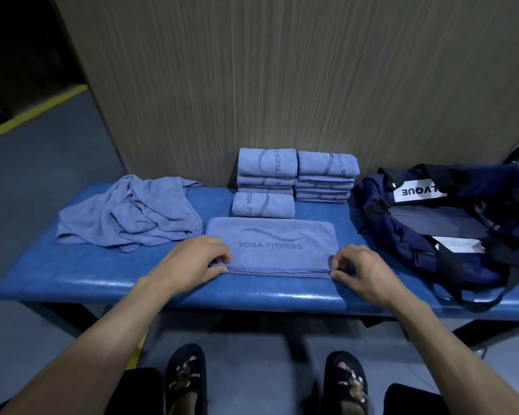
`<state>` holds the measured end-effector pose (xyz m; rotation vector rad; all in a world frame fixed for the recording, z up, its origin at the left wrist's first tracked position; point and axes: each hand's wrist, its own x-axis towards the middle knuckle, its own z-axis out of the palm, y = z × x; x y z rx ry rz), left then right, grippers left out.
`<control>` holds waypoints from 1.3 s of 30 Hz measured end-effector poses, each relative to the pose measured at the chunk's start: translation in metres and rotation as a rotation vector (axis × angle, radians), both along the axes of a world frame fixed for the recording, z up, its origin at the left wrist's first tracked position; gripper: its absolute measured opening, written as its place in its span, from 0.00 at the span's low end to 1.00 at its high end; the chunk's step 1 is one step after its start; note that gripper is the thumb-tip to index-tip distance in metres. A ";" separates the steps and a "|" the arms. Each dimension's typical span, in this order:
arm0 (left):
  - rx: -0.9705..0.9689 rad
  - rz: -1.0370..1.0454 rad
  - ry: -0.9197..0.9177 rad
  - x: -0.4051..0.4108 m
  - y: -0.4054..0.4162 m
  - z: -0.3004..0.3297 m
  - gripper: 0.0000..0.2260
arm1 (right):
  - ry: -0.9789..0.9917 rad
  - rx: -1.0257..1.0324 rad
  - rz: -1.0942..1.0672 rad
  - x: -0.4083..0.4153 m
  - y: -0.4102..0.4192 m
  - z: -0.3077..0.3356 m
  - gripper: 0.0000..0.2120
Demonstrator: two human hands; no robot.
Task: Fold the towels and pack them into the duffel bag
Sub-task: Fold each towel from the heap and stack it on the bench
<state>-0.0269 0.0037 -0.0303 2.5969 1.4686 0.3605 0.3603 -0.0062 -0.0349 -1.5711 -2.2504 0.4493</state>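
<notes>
A blue-grey towel (pixel 271 245) printed "YOGA FITNESS" lies half folded on the blue padded bench (pixel 102 277). My left hand (pixel 192 262) pinches its near left corner and my right hand (pixel 363 271) pinches its near right corner. Behind it lie several folded towels: one alone (pixel 262 205), a stack (pixel 265 167) at the wall and a second stack (pixel 325 176) to its right. A crumpled heap of unfolded towels (pixel 132 214) sits to the left. The navy duffel bag (pixel 450 223) lies open on the bench's right end.
A wood-grain wall panel (pixel 282 85) rises directly behind the bench. The bag's black strap (pixel 474 298) hangs over the bench's front edge. My feet in black slippers (pixel 186 375) stand on the grey floor below. A yellow line (pixel 33 113) marks the floor at the left.
</notes>
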 end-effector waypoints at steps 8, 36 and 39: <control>0.058 -0.034 0.089 -0.001 0.003 -0.001 0.05 | -0.056 0.066 0.046 0.000 0.004 0.005 0.13; 0.093 -0.114 -0.062 -0.032 0.000 -0.022 0.05 | -0.234 0.206 0.199 0.002 -0.010 -0.003 0.09; 0.225 -0.093 -0.066 -0.031 -0.004 -0.036 0.10 | -0.279 0.271 0.175 0.001 -0.016 -0.007 0.06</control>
